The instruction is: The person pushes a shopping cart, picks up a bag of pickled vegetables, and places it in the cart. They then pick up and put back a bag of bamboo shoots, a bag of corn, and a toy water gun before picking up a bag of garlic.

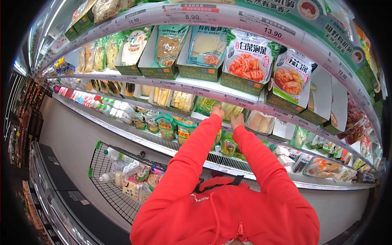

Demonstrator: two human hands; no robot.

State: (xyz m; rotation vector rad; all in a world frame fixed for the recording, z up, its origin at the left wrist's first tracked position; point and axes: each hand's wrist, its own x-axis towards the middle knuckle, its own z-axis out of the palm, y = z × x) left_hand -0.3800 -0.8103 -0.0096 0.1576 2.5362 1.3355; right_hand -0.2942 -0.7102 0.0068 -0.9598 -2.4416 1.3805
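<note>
Both arms, in red sleeves, reach into the shelf below the kimchi row. My left hand is closed on the left edge of a clear packet of pale green vegetable strips. At the packet's lower right edge, my right hand is closed on it too, its fingertips partly hidden. The packet is still among the goods on the shelf. A packet of greener stalks lies just left of it, and a packet of pale brown strips sits to the right.
Above the hands, a shelf holds a white kimchi bag and other bags in green boxes. Bagged foods line the lower shelf. A wire shopping cart with bottles and packets stands at lower left, near a black cabinet.
</note>
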